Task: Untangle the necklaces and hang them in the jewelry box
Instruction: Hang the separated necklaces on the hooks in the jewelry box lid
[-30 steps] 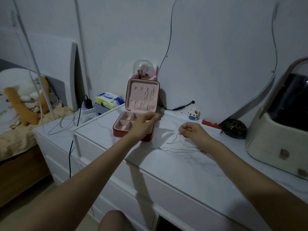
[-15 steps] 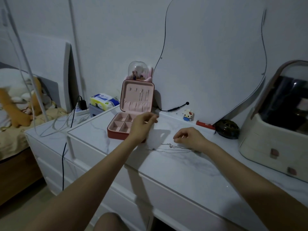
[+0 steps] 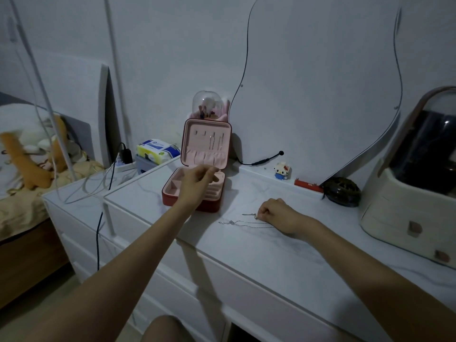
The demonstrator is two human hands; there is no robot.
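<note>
Desk: a white marble-patterned desk [image 3: 283,257] with drawers below, set against a pale wall.
Jewelry box: a red jewelry box [image 3: 209,154] with pink lining stands open on the far left part of the desk, its lid upright; thin chains hang from hooks inside the lid above a gathered pocket, and the base is split into compartments.
Left hand: the left hand [image 3: 197,180] is held over the open base of the jewelry box, fingers curled with thumb and fingertips drawn together as in a pinch; what the grip holds is too small to tell.
Right hand: the right hand [image 3: 277,213] rests on the desk to the right of the jewelry box, fingers curled, its grip pinching the near end of the necklaces.
Necklaces: the thin silver necklaces [image 3: 243,222] lie on the desk in a loose tangle, running left from the right hand, near the jewelry box but apart from it.
Far edge: a small block figure [image 3: 281,170], a flat red item [image 3: 308,185] and a dark round object [image 3: 341,191] sit along the wall to the right of the jewelry box.
Right side: a cream organiser with a dark dome [image 3: 409,193].
Behind the box: a clear glass dome [image 3: 208,104].
Left side: a tissue pack [image 3: 158,150], cables, and a bed [image 3: 22,193] with a plush toy [image 3: 27,154].
</note>
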